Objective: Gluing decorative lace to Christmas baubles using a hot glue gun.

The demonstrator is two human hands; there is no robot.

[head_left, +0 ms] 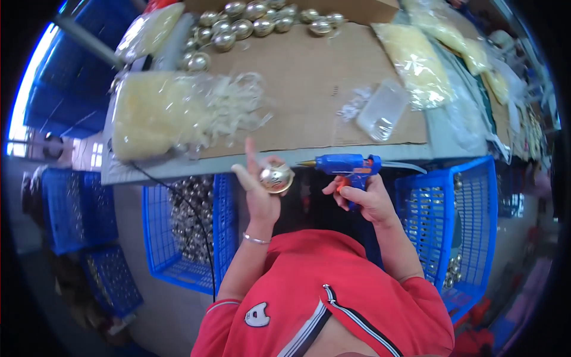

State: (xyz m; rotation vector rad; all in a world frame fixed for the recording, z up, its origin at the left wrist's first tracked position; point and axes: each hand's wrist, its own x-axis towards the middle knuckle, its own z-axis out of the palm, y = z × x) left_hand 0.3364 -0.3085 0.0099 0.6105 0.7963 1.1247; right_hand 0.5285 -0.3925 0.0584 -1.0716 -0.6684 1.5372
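My left hand [260, 191] is closed round a shiny gold ball ornament [276, 178], with one finger pointing up toward the table. A blue hot glue gun [342, 163] is gripped in my right hand [364, 196], fingers around its handle at the orange trigger. The gun's brass nozzle points left and stops just short of the ball. A pale glue stick [404, 166] sticks out of the gun's back end. Both hands are in front of the table's near edge, above my lap.
Cardboard [297, 89] covers the table, with several gold balls [242, 28] at the back. A bag of pale strips [154, 113] lies left; a clear plastic box [383, 110] and yellowish bags [414, 64] lie right. Blue crates [223, 232] [470, 226] stand at both sides; a black cord [199, 220] hangs left.
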